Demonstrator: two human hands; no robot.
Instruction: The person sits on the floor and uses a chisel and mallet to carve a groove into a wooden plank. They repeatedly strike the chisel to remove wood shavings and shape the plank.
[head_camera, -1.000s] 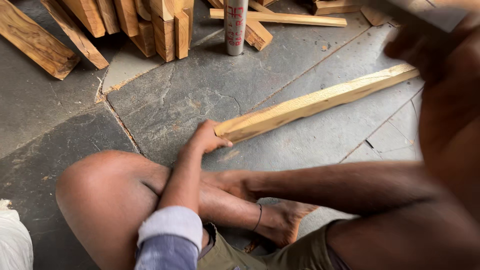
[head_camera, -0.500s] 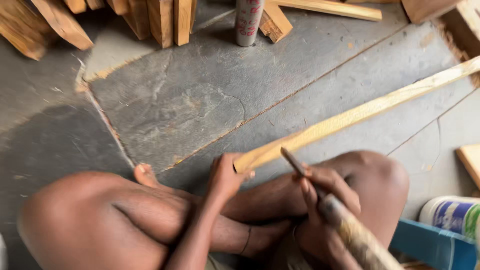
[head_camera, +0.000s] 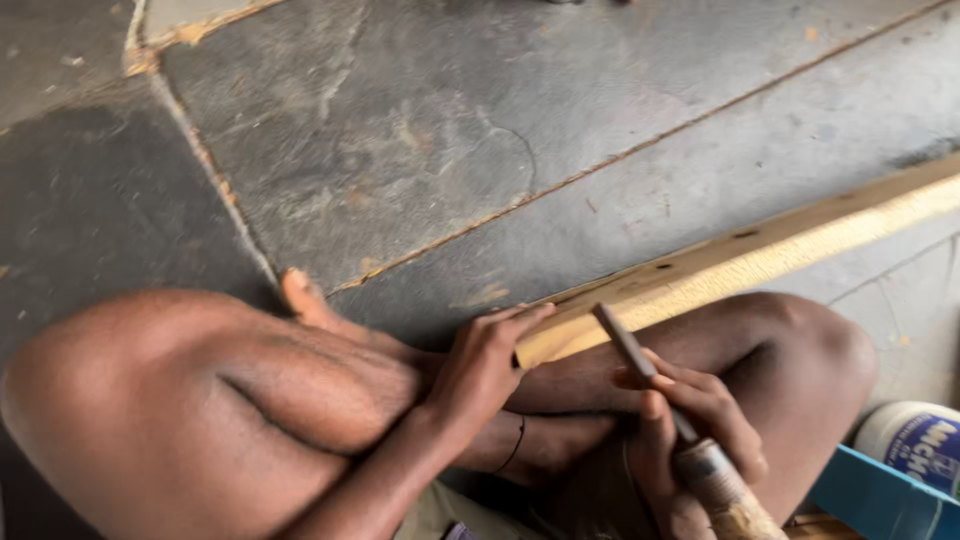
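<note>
Lower centre, the left hand (head_camera: 480, 365) closes its fingers over the near end of a long wooden strip (head_camera: 740, 262) (running to the right edge). The right hand (head_camera: 690, 420) grips a chisel (head_camera: 660, 390), fingers curled.

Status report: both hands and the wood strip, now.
Left hand grips the wood strip at its near end. Right hand holds chisel, tip by that end. Nothing in the way.
</note>
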